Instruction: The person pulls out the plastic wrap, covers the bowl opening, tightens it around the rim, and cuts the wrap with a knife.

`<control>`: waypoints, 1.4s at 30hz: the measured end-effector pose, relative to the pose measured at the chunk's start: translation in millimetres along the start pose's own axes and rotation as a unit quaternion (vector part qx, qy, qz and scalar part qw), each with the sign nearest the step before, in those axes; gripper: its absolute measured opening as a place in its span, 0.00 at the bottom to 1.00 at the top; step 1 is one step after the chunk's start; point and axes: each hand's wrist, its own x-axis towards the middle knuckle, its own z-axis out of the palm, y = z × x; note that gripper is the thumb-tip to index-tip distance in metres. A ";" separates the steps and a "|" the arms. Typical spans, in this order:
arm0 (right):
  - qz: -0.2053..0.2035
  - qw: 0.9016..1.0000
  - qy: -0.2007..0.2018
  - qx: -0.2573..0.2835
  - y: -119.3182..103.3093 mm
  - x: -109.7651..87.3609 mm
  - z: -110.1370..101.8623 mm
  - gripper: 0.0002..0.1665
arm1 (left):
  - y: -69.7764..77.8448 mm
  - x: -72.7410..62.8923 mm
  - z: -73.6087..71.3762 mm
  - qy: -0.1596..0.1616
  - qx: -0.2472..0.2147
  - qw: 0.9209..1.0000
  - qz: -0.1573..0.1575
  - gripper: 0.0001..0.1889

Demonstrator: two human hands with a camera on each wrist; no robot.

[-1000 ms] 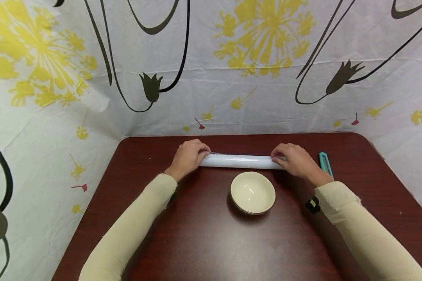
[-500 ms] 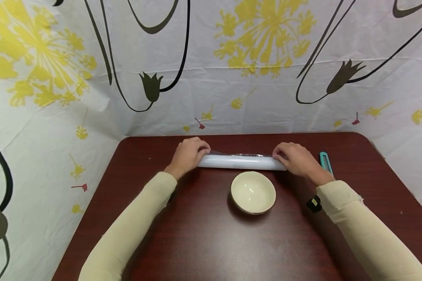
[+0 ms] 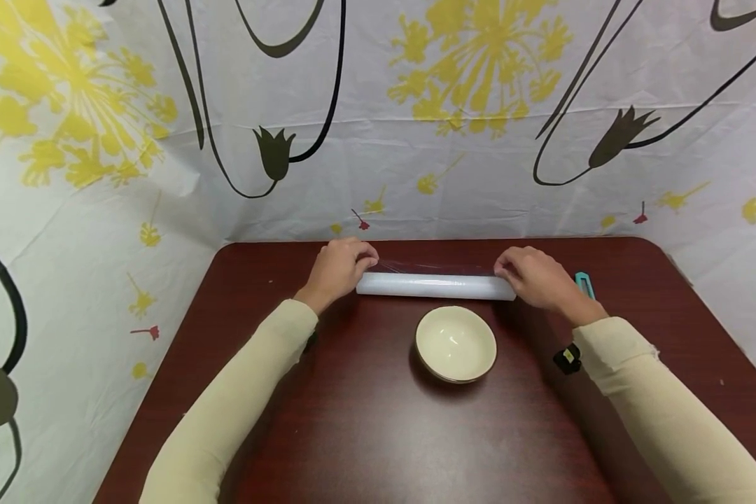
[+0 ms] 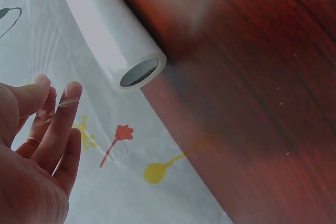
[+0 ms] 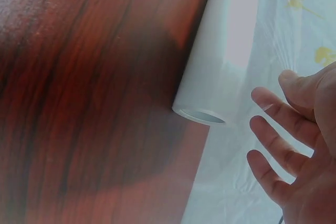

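A white roll of cling film [image 3: 435, 285] lies crosswise on the table, its hollow core end visible in both wrist views. From it a thin clear sheet of film [image 3: 437, 268] stretches up behind the roll. My left hand [image 3: 340, 271] pinches one corner of that sheet between thumb and fingers, beyond the roll's left end. At the right end, my right hand [image 3: 534, 278] pinches the other corner, its remaining fingers spread in the right wrist view. Creases in the film [image 4: 44, 51] run toward the left thumb. A cream bowl [image 3: 456, 343] stands upright in front of the roll.
A turquoise box cutter [image 3: 584, 283] lies right of the right hand, partly hidden by the wrist. The dark red-brown table [image 3: 428, 434] ends at a patterned white sheet [image 3: 365, 168] hanging behind and to the sides.
Both hands have lifted slightly away from the roll toward the back, drawing more film out behind it. The right hand has also shifted a little right. The bowl stays in place.
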 end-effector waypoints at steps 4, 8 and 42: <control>0.008 1.000 -0.005 0.001 -0.6 1.1 -6.5 0.07 | 1.2 2.5 -4.0 0.004 -0.004 1.000 -0.001 0.06; 0.011 1.000 -0.006 0.000 0.2 2.5 -12.1 0.08 | 2.9 4.4 -7.2 0.011 -0.007 1.000 -0.001 0.06; 0.006 1.000 0.028 0.003 -12.4 7.7 -53.6 0.11 | 19.8 23.8 -43.1 0.049 -0.020 0.998 0.028 0.06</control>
